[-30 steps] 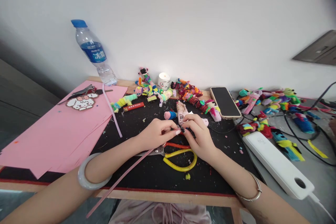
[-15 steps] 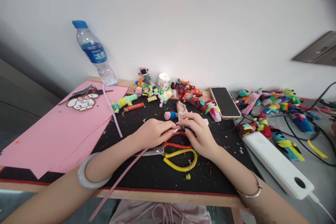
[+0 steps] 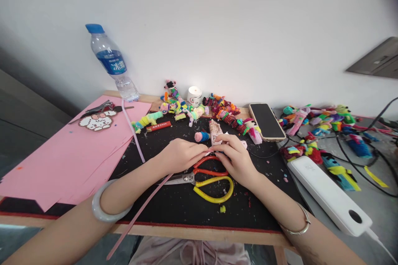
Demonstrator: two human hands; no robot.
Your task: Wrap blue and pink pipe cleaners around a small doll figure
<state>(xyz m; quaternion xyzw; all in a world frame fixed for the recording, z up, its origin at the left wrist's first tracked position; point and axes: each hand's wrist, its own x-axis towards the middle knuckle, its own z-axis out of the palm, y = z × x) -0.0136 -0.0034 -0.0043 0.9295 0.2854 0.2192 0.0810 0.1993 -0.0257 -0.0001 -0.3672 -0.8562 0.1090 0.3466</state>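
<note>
We had both hands together over the black mat (image 3: 174, 198), our left hand (image 3: 182, 155) closed round a long pink strip (image 3: 139, 213) that trailed off the near table edge. Our right hand (image 3: 236, 159) met it fingertip to fingertip, pinching something too small to make out. Just below them lay the scissors (image 3: 205, 178), red and yellow handled, untouched.

Bright, soft, even daylight fills the scene and the pale wall (image 3: 217, 29) reads slightly washed out. Shadows are faint, only thin ones under the hands. The corners darken, worst at 1 o'clock. Wide-angle bending bows the edges at 3 and 9 o'clock. The centre is sharp.
</note>
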